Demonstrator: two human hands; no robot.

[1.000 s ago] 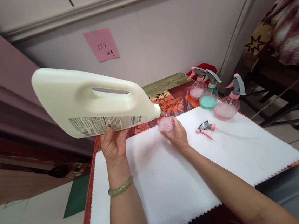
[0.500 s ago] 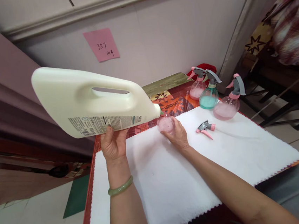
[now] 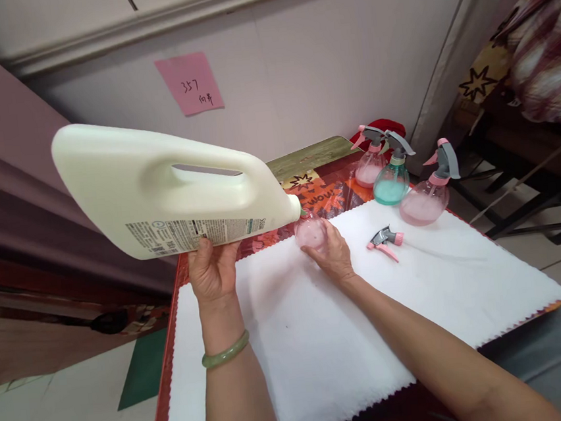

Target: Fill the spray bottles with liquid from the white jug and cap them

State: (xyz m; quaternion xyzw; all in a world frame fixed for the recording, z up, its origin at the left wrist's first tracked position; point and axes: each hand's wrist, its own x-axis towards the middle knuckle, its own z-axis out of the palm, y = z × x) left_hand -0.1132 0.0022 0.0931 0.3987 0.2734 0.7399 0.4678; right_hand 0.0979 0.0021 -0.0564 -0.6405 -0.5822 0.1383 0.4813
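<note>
Jug (image 3: 159, 189) slightly higher above white cloth (image 3: 322, 339)

I saw a matt, opaque white plastic jug (image 3: 159, 189), a glossy translucent pink plastic bottle (image 3: 311, 233), a soft matt white cloth (image 3: 331, 325) with pinked edges, and a smooth jade-green bangle (image 3: 225, 351).

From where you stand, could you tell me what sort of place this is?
Likely a domestic room used as a workstation: cloth-covered table, spray bottles, numbered pink note on the wall.
</note>
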